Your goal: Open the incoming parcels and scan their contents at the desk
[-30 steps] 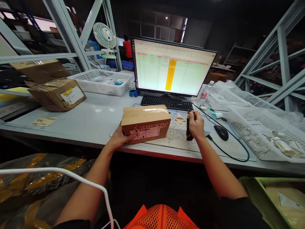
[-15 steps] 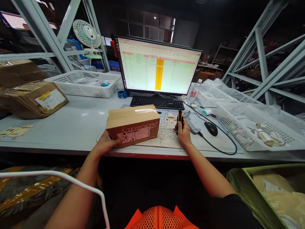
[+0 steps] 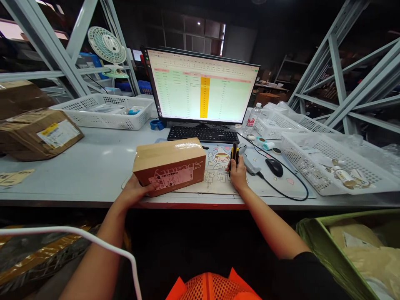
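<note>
A taped brown cardboard box (image 3: 170,164) with "beauty" lettering and a shipping label stands on the desk in front of the keyboard. My left hand (image 3: 137,189) grips its lower left corner, thumb over the front face and the other fingers hidden behind it. To the right of the box, my right hand (image 3: 238,171) is closed round a black-and-yellow box cutter (image 3: 234,154), held upright above the desk mat. A grey barcode scanner (image 3: 250,163) lies just beyond that hand, its cable running off to the right.
Behind the box are a keyboard (image 3: 203,134) and a lit monitor (image 3: 178,96). A mouse (image 3: 274,167) and a white basket (image 3: 315,179) are at right. At left stand another white basket (image 3: 125,121) and worn cartons (image 3: 28,135). A green bin (image 3: 318,233) sits below right.
The whole view has shifted slightly. Both hands keep their grips on the cardboard box and the box cutter, and the box stays in nearly the same place on the desk.
</note>
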The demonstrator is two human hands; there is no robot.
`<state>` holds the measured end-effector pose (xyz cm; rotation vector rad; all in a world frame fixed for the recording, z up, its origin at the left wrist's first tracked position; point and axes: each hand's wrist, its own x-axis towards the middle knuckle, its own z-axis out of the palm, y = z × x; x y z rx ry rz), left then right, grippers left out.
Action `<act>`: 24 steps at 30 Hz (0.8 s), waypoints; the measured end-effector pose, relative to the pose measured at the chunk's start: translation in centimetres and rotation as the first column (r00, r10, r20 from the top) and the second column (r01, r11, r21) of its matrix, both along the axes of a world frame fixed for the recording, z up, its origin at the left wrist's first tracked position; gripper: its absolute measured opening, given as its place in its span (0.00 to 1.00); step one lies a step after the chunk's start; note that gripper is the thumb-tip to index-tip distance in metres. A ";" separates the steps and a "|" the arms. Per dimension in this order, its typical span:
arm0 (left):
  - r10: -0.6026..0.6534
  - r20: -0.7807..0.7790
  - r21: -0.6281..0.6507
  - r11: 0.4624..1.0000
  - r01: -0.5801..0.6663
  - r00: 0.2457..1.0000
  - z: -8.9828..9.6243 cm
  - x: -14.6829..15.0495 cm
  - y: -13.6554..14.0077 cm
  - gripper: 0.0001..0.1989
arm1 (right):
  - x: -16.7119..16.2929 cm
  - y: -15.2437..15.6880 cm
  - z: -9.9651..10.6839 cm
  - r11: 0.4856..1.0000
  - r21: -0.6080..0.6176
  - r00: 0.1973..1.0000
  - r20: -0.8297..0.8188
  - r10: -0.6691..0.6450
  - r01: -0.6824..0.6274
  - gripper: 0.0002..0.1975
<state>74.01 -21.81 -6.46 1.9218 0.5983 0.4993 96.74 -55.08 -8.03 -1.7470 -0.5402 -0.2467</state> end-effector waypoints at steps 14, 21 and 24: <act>-0.006 0.025 0.005 1.000 0.006 1.000 0.4 -0.1 -0.2 0.44 | 0.8 -0.6 -2.2 0.998 -0.024 0.999 -0.004 0.052 -0.053 0.30; -0.022 0.038 0.009 1.000 0.022 0.999 -0.2 0.1 0.1 0.46 | 0.8 -0.4 -2.1 0.998 -0.007 0.998 -0.031 0.061 -0.061 0.30; -0.023 0.051 0.001 1.000 0.022 0.998 -0.3 0.1 0.0 0.46 | 0.9 -0.4 -2.2 0.998 -0.013 0.998 -0.017 0.054 -0.055 0.30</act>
